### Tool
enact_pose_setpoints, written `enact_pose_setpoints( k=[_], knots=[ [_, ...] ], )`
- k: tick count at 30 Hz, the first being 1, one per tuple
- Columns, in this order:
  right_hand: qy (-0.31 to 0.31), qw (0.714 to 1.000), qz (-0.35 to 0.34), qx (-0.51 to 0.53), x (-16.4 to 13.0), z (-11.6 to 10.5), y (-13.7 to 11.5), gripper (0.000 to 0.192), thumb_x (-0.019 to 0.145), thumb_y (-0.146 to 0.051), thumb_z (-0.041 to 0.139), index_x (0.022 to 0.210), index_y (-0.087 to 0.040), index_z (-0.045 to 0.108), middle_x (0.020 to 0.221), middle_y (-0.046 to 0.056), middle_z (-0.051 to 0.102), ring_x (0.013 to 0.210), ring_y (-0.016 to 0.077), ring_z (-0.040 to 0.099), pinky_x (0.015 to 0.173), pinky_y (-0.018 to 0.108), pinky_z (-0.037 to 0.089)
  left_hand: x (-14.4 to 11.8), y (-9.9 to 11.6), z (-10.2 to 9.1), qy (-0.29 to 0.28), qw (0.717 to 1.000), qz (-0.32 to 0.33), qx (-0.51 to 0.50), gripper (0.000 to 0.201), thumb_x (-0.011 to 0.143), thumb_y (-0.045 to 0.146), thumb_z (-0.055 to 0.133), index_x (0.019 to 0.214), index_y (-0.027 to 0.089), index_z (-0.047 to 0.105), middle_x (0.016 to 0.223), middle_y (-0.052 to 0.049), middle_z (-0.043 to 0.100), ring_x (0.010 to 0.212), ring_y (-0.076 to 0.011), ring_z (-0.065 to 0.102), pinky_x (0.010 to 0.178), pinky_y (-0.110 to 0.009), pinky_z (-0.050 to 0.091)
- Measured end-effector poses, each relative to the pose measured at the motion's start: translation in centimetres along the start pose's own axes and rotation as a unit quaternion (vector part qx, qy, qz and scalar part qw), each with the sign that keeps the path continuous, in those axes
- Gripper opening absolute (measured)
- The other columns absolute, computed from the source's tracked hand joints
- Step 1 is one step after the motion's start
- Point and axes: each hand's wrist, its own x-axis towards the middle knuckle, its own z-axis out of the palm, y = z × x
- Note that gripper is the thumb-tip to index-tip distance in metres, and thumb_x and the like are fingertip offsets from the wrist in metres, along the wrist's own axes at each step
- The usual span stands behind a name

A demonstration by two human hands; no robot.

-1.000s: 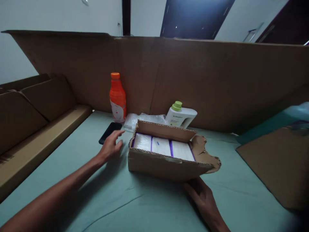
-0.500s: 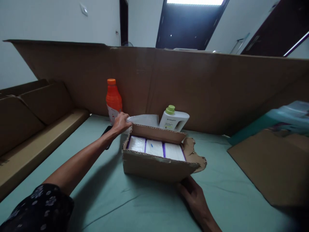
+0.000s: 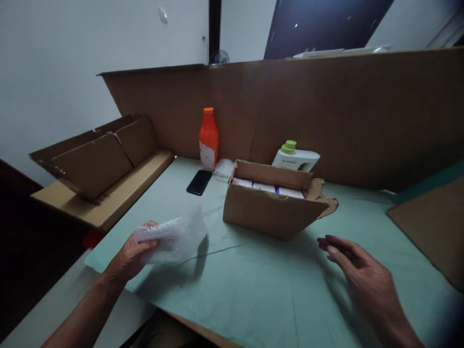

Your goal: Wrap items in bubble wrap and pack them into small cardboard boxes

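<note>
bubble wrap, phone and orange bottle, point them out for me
bubble wrap [image 3: 174, 238], head view, middle of the sheet held in the left hand [image 3: 128, 256]
phone [image 3: 199, 182], head view, centre of its dark screen
orange bottle [image 3: 209, 140], head view, on its body

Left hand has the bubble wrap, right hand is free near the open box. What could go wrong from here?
1. The bubble wrap is pinched only at one end by the left hand; the loose end may sag or slip out.
2. The open cardboard box has a torn flap on its right side; a tug there may tear it further.
3. The phone and orange bottle sit close behind the box; a reach past it may knock them.
</note>
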Motion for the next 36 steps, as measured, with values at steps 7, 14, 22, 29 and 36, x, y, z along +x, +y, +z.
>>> enact_pose_setpoints(
  k=[7,14,22,29,36],
  knots=[
    [-0.377,0.912,0.022,0.162,-8.9,7.4,-5.0,0.106,0.058,-0.07,0.082,0.148,-0.025,0.046,0.152,0.018,0.049,0.136,0.0356,0.05,0.104,0.049,0.048,-3.2,-0.3,4.0,-0.195,0.98,0.0,-0.036,0.044,0.065,0.041,0.086,0.072,0.02,0.049,0.062,0.003,0.054,0.053,-0.0083,0.043,0.051,-0.019,0.034],
    [-0.312,0.876,0.162,0.331,-8.6,10.1,-5.5,0.07,0.064,-0.064,0.081,0.115,-0.019,0.065,0.095,0.008,0.074,0.082,0.0227,0.07,0.075,0.033,0.054,-1.1,-1.1,8.0,-0.243,0.964,-0.025,0.101,0.033,0.077,0.045,0.077,0.087,0.018,0.061,0.079,-0.003,0.063,0.072,-0.0155,0.057,0.065,-0.025,0.044],
    [0.035,0.971,-0.108,-0.211,-5.9,3.2,-0.2,0.058,0.085,-0.052,0.062,0.13,-0.015,0.058,0.13,0.02,0.064,0.118,0.0372,0.059,0.096,0.056,0.047,5.1,-6.9,9.6,-0.084,0.838,0.204,0.498,0.064,0.081,0.023,0.06,0.142,0.016,0.044,0.105,-0.01,0.066,0.094,-0.0261,0.061,0.088,-0.045,0.05],
    [-0.133,0.873,-0.355,-0.307,-7.8,7.2,-2.0,0.029,0.095,-0.023,0.054,0.122,-0.021,0.065,0.139,0.014,0.061,0.124,0.0304,0.058,0.096,0.049,0.05,4.5,-8.4,12.4,-0.235,0.675,0.383,0.585,0.037,0.085,0.011,0.057,0.121,0.019,0.061,0.122,-0.014,0.062,0.113,-0.0292,0.056,0.096,-0.048,0.051],
    [-0.131,0.919,-0.264,-0.262,-6.5,2.7,1.5,0.025,0.095,-0.036,0.056,0.113,-0.026,0.07,0.129,0.01,0.069,0.119,0.0307,0.063,0.093,0.05,0.054,6.1,-7.9,10.9,-0.228,0.751,0.377,0.493,0.037,0.089,0.017,0.058,0.125,0.025,0.059,0.128,-0.012,0.061,0.118,-0.028,0.058,0.097,-0.047,0.053]
  ],
)
